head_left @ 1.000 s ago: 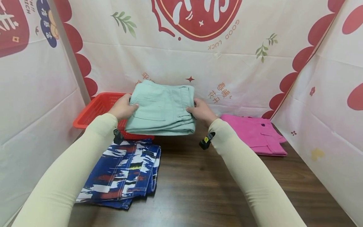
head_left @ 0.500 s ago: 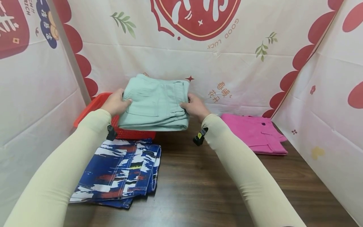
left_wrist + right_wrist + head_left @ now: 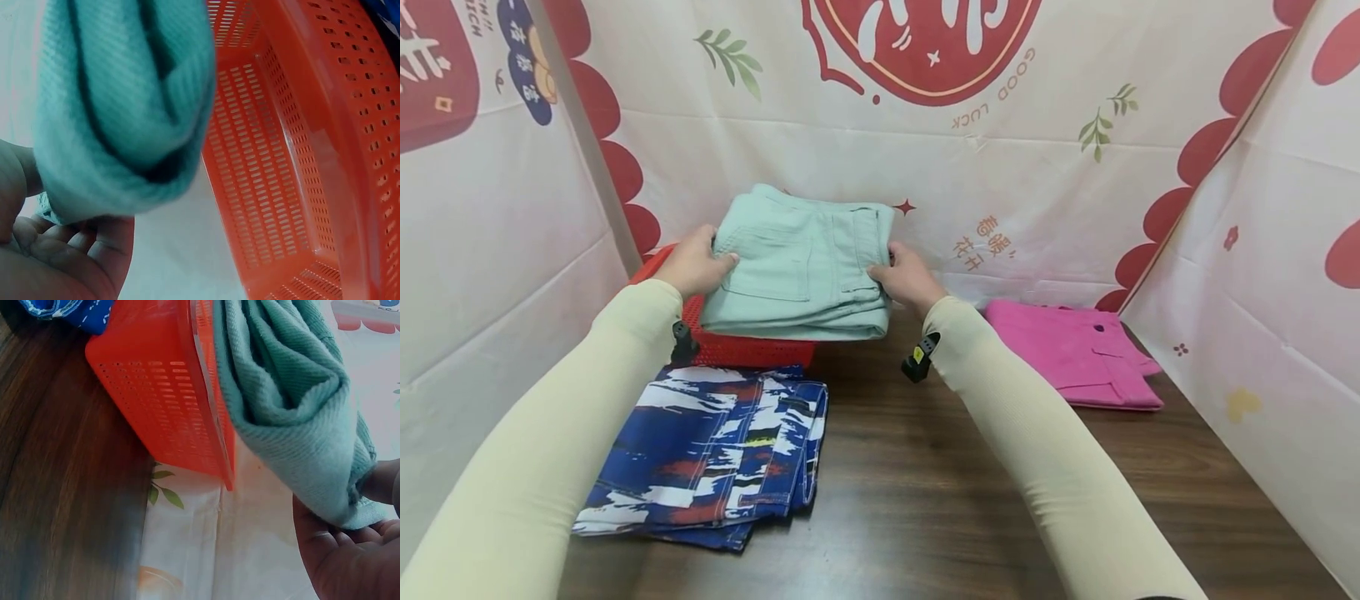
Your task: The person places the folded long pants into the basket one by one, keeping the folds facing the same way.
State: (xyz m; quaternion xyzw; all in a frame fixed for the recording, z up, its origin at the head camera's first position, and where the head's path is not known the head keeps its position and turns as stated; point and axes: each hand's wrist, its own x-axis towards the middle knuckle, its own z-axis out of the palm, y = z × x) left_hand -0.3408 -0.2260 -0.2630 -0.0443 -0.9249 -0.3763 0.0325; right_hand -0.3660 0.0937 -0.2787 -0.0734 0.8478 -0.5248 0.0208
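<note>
Head view: a folded mint-green garment (image 3: 801, 267) is held up at its 2 sides, hiding much of the red plastic basket (image 3: 752, 352). It is a thick, soft, rounded-cornered block of cloth, with a stitched pocket on its upper face and several layers bunched along the near edge. Its long axis runs left to right, from hand to hand; its pocket face is turned up toward the head camera. The left hand (image 3: 692, 265) grips the left side, thumb on top; the right hand (image 3: 910, 279) grips the opposite side the same way. On the dark wood-grain table (image 3: 925, 500), patterned shorts (image 3: 700, 450) in blue, white and rust lie folded flat in front of the basket, and a smooth pink garment (image 3: 1078, 354) lies at the right. Printed white fabric (image 3: 1037, 200) hangs behind.

Left wrist view: the twill's fine diagonal ribs show on a rounded, hollow fold. Fingers curl below the cloth; beside it the glossy basket shows slotted walls.

Right wrist view: the garment's end shows nested, U-shaped layers, pinched between thumb and fingers. It overlaps the basket's rim; whether they touch, I cannot tell.
</note>
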